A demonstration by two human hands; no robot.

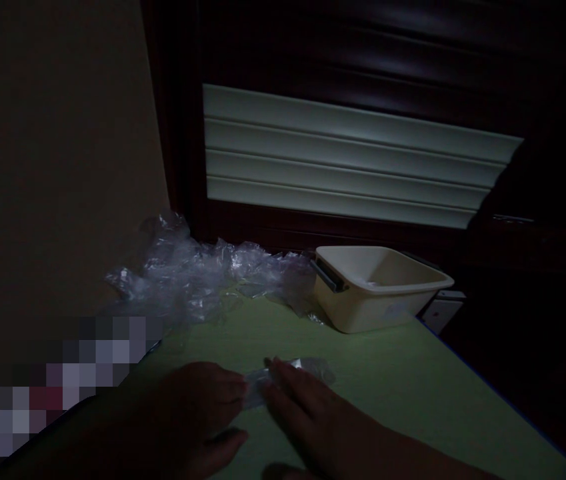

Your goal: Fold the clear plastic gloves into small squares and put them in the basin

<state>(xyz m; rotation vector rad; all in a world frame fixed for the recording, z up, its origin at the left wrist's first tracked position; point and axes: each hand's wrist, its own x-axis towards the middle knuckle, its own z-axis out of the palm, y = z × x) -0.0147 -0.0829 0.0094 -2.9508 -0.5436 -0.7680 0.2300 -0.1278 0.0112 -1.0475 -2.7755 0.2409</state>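
A small clear plastic wrapper point(320, 369) lies flat on the green tabletop point(263, 333), near its front. My left hand point(207, 407) rests at the wrapper's left end, fingers stretched out side by side and thumb apart. On the wrapper's middle lie the extended fingers of my right hand point(307, 407), which hides part of it. Neither hand is closed around anything visible. The picture is dim, so whatever the wrapper may contain cannot be made out.
Crumpled clear plastic bags point(183, 273) are heaped at the table's back left. A cream bin point(367, 307) with dark handles stands at the back right, a white box point(443, 310) behind it. Beyond are a wall and a dark door with pale slats point(343, 160).
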